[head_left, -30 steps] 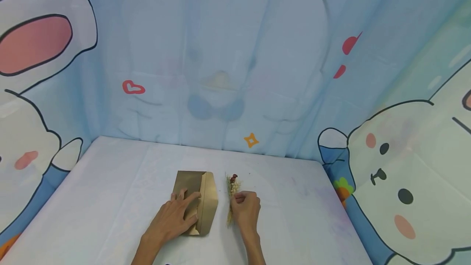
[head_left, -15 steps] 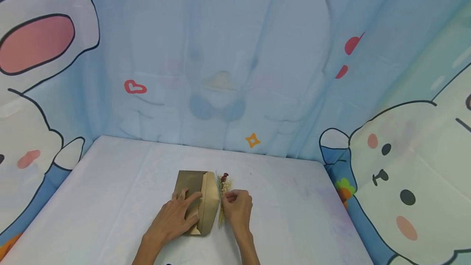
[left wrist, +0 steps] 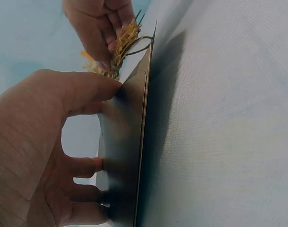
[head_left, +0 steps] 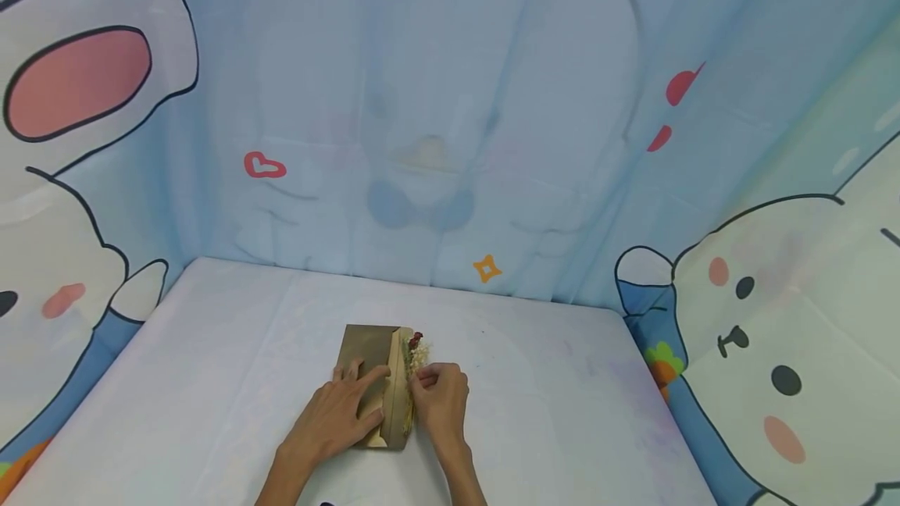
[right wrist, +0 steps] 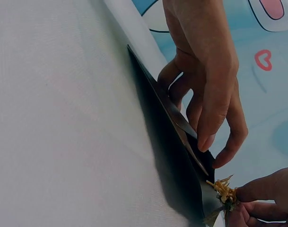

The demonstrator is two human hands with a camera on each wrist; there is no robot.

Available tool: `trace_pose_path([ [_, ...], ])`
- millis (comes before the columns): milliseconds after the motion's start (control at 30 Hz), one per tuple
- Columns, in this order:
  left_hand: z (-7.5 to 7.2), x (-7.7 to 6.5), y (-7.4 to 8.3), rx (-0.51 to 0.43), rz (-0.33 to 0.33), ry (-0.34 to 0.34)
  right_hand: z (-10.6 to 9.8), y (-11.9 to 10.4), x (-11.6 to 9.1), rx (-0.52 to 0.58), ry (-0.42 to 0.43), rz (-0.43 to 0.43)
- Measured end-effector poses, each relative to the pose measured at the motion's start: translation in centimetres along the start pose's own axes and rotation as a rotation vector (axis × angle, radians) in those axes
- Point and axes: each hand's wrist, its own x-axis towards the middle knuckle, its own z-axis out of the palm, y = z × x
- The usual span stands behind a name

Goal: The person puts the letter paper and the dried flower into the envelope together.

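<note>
A gold paper envelope (head_left: 369, 340) lies on the white table with its flap folded out to the right. My left hand (head_left: 330, 416) rests on it, fingers spread and fingertips pressing near the flap's fold. Between thumb and fingers, my right hand (head_left: 443, 404) pinches a small bunch of dried flowers (head_left: 418, 351) with dark red and cream heads. In the head view the bunch overlaps the flap lengthwise. The right wrist view shows its straw-coloured stem ends (right wrist: 224, 189) close to the envelope's edge (right wrist: 168, 125), which stands slightly off the cloth there.
The white cloth-covered table (head_left: 562, 404) extends around both hands. A blue curtain (head_left: 436, 100) printed with cartoon rabbits hangs behind and along the sides. A small dark object (head_left: 326, 504) shows at the bottom edge of the head view.
My right hand has moved left, carrying the dried flowers from beside the envelope to over its flap. My left hand stays pressed on the envelope. The head view has shifted slightly.
</note>
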Motion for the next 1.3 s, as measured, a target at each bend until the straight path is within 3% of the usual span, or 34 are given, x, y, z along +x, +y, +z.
trace_pose_path([
  [367, -0.2, 0.1, -0.1, -0.012, -0.004, -0.003, 1.1, 0.5, -0.1, -0.001, -0.013, 0.004],
  [600, -0.3, 0.1, -0.1, -0.024, -0.012, -0.002, 3.6, 3.6, 0.1, 0.047, 0.042, -0.170],
  [733, -0.2, 0.1, -0.2, -0.007, -0.007, 0.008, 4.6, 4.4, 0.4, 0.057, 0.018, -0.160],
  [967, -0.1, 0.2, -0.3, 0.001, -0.001, 0.018, 3.4, 0.8, -0.3, 0.118, -0.067, -0.129],
  [1067, -0.1, 0.2, -0.3, -0.021, -0.005, 0.005, 4.5, 1.9, 0.0, 0.137, -0.105, -0.098],
  [1200, -0.1, 0.0, -0.3, -0.025, -0.021, -0.012, 4.7, 2.1, 0.0, 0.146, -0.133, -0.120],
  [1300, -0.3, 0.0, -0.4, -0.013, -0.027, -0.016, 3.6, 0.6, -0.4, 0.154, -0.165, -0.142],
])
